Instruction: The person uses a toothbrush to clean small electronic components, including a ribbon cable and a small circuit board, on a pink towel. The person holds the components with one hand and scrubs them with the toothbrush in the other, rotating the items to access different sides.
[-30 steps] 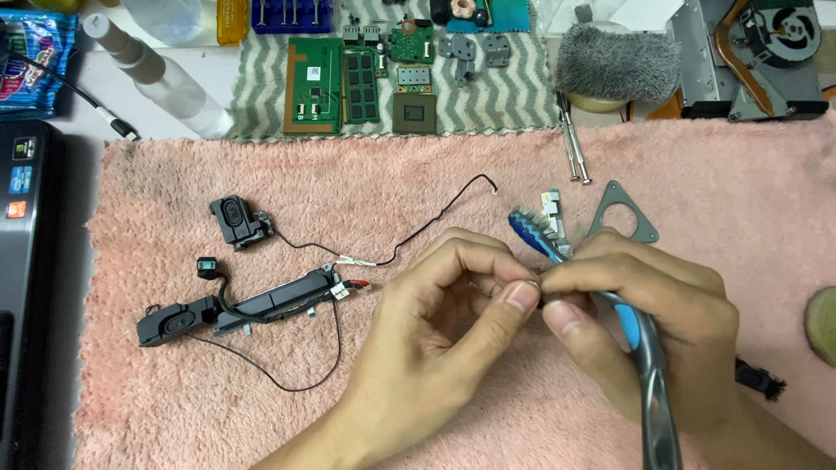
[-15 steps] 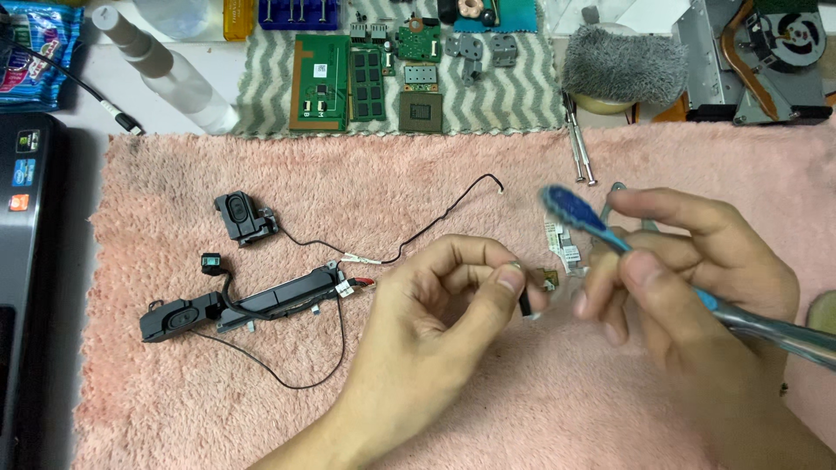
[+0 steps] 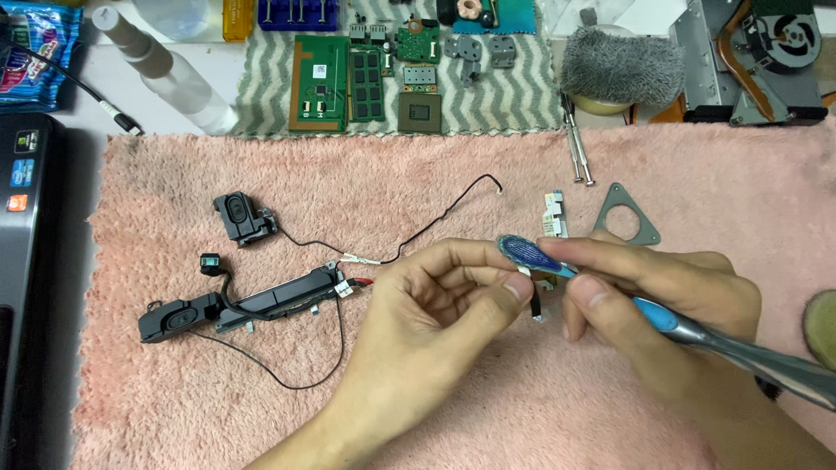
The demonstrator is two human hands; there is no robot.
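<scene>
Left hand [image 3: 427,300] closed narrow, thumb and forefinger pinching a small part [image 3: 533,300] with a short dark lead hanging from it; probably a tiny connector or board, but too small and too covered to tell surely. Right hand [image 3: 649,292] wrapped around the handle of a toothbrush [image 3: 610,292], fingers closed on the blue and grey grip.

Small part held just above the pink towel [image 3: 174,409], near the middle of the view, between the two hands. Toothbrush long axis running from lower right up to the left, the blue head at the left end, lying over the left fingertips and touching or almost touching the part. Left hand nearer to the part, because holding it; right hand reaching it only through the brush head, from the right side.

Compared with half a second ago: brush head then raised and well apart from the part, up and to the right; now lowered and brought left onto it. Left hand almost in the same place.

On the towel also a black speaker assembly [image 3: 235,305] with thin wires at the left, a grey triangular bracket [image 3: 640,231] and a small white ribbon piece [image 3: 554,209] just above the hands.
</scene>
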